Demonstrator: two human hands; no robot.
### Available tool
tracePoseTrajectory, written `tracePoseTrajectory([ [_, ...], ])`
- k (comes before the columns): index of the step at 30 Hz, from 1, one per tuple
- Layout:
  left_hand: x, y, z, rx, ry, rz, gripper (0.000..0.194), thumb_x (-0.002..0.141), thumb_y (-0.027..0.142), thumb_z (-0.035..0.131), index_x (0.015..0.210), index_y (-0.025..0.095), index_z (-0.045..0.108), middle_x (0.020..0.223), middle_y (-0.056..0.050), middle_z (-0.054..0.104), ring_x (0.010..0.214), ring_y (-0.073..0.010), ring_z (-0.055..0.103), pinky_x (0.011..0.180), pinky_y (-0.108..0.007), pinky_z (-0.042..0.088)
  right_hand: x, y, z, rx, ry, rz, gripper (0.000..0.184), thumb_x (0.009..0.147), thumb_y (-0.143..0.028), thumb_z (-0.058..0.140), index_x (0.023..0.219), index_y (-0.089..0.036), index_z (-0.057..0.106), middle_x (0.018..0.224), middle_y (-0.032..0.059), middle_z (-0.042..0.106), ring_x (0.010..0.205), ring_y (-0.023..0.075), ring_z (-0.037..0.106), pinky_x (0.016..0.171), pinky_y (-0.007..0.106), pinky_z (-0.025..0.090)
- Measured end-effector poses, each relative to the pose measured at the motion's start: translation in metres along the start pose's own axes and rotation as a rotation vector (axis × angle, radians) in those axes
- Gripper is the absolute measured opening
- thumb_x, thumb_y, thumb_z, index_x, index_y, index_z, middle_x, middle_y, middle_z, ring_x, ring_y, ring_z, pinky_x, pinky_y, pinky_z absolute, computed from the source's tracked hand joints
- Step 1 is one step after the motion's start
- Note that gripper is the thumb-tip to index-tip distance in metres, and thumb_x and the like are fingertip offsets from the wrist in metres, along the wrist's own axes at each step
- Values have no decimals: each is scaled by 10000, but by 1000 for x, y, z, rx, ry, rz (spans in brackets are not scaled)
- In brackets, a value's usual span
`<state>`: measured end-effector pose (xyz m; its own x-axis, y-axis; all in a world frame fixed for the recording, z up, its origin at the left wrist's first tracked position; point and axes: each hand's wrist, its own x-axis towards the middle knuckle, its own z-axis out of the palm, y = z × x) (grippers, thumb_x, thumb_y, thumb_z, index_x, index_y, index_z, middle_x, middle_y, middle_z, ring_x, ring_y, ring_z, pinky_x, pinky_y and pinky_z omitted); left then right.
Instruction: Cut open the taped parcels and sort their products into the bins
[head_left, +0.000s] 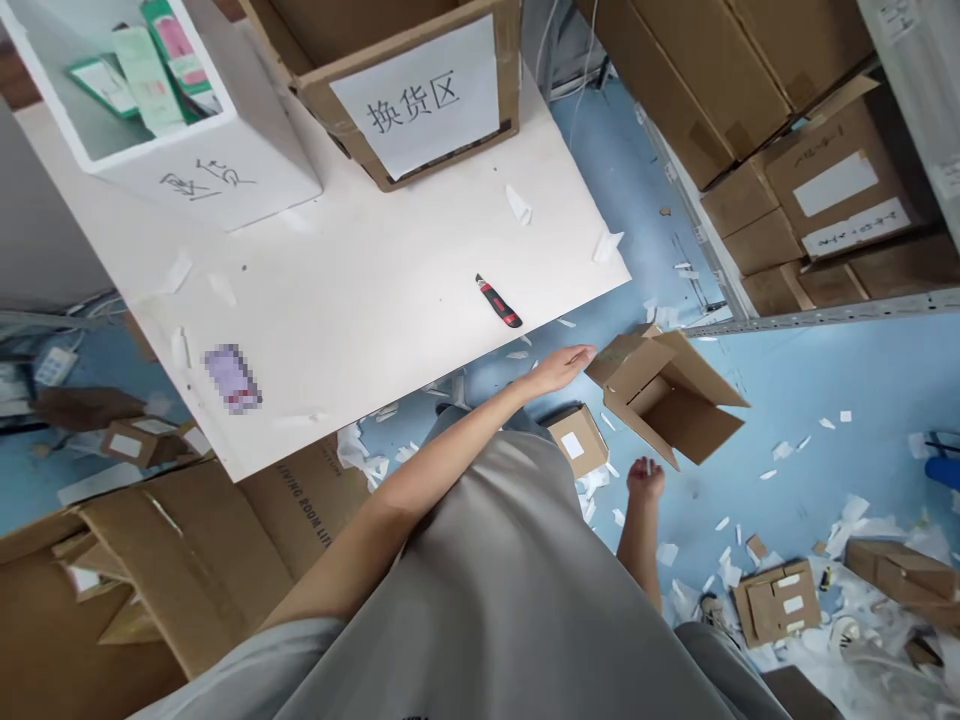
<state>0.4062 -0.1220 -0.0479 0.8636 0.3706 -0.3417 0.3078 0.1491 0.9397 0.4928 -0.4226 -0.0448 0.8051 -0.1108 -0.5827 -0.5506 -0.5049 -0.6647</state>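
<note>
An open cardboard box [694, 415] is tilted beyond the table's front edge, flaps spread and its inside bare. My left hand [562, 368] reaches to the box's left side, its fingers stretched out and their tips meeting the box's edge in the picture; I cannot tell whether they press on it. Below the box, apart from its lower flap, is my right hand [646, 478], with the fingers curled in. Something pale shows between those fingers, too small to name. A black and red utility knife [499, 302] lies on the white table [375, 300], close to its front edge.
A white foam box [247, 190] with green packets and a labelled cardboard box [420, 110] stand on the table. A blurred purple item [233, 378] lies at left. Shelves of cartons [821, 190] rise at right. Paper scraps and a small carton [577, 442] litter the blue floor.
</note>
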Motion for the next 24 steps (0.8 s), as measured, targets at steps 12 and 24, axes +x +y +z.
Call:
tracePoseTrajectory([
  [12,-225,-90,-92,-328,861,-278,549,810,737,843,1011,226,836,1175,-163,875,1172,-375,815,1155,-559,614,-19,6,233,-207,-703,-155,353,974,-534,811,1053,-192,775,1048,87,869,1019,262,826,1010,454,668],
  [24,-507,-144,-64,-836,1780,-96,646,737,787,976,1021,222,847,1307,-162,861,1299,-354,792,1274,-555,553,-288,26,355,-582,-1519,-899,454,984,-649,706,1136,-235,809,1140,130,896,1112,299,849,1061,478,671],
])
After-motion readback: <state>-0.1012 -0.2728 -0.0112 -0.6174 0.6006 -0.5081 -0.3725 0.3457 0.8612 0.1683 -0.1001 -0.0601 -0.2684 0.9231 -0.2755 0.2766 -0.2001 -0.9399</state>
